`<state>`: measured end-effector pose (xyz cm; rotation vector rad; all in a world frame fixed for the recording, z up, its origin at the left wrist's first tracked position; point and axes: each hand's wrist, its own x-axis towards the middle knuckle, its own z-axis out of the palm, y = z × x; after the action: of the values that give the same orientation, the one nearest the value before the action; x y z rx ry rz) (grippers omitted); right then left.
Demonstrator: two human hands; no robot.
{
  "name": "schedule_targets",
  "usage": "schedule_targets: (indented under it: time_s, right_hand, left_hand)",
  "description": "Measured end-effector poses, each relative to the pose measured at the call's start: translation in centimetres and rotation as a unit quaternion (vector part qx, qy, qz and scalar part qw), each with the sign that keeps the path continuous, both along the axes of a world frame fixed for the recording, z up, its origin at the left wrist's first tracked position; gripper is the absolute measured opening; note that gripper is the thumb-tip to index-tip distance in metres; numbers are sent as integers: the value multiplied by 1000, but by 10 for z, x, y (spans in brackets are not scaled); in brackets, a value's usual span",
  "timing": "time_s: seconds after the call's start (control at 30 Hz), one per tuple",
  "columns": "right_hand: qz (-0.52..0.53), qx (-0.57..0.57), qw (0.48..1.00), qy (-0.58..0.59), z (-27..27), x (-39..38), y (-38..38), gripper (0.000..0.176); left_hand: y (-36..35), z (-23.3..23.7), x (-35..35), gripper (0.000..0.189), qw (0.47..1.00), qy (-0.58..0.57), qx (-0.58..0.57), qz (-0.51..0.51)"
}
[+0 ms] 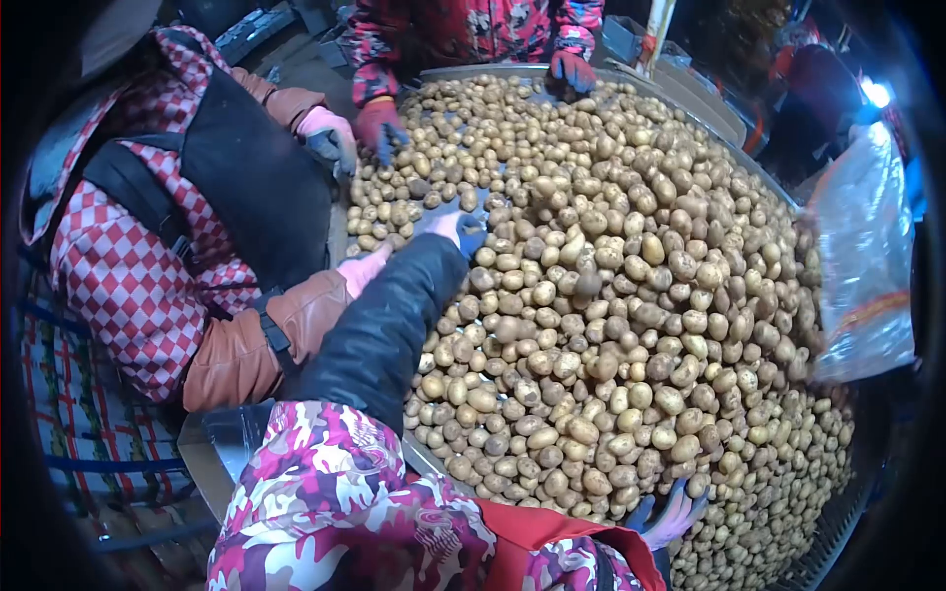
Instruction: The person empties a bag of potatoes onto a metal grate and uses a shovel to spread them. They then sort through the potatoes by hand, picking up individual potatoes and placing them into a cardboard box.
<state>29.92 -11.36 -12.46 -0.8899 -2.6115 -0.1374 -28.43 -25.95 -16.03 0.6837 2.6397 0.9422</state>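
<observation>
Potatoes (631,396): heaped between both hands, rightward of left, ahead of and beside right; long axes mixed.
Left hand (459,230): low at sparser potatoes, farther out; finger closure not discernible.
Right hand (674,516): fingers spread against nearside potatoes, nearer the body.

We look through a single camera on the wearer's head, facing forward and steeply down over a table (473,70) heaped with potatoes (631,295). The wearer's own patterned jacket (335,512) spreads along the bottom edge, so we see it from close above, while the left hand (461,231) lies farther out, near mid-frame, and the right hand (675,514) sits low, right of centre. Our wide, rounded view darkens at the corners and takes in a checked co-worker (128,295) close on the left and another person (473,30) at the far side, cut off by the top edge.
</observation>
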Motion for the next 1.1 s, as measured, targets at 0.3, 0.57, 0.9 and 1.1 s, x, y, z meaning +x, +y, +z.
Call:
schedule_targets:
  time_s: [0.3, 0.57, 0.9, 1.1]
  right_hand:
    - [21, 20, 999, 27, -5, 1, 6, 58]
    - [23, 22, 999, 30, -11, 3, 10, 58]
    - [43, 30, 998, 23, -18, 5, 19, 59]
    - [57, 75, 993, 68, -20, 2, 20, 53]
  left_hand:
    - [-53, 38, 131, 32, 786, -443, 425, 74]
    - [-138, 54, 199, 40, 731, -453, 501, 97]
    - [-208, 25, 243, 48, 533, -486, 684, 107]
    - [-251, 20, 285, 46, 677, -354, 598, 242]
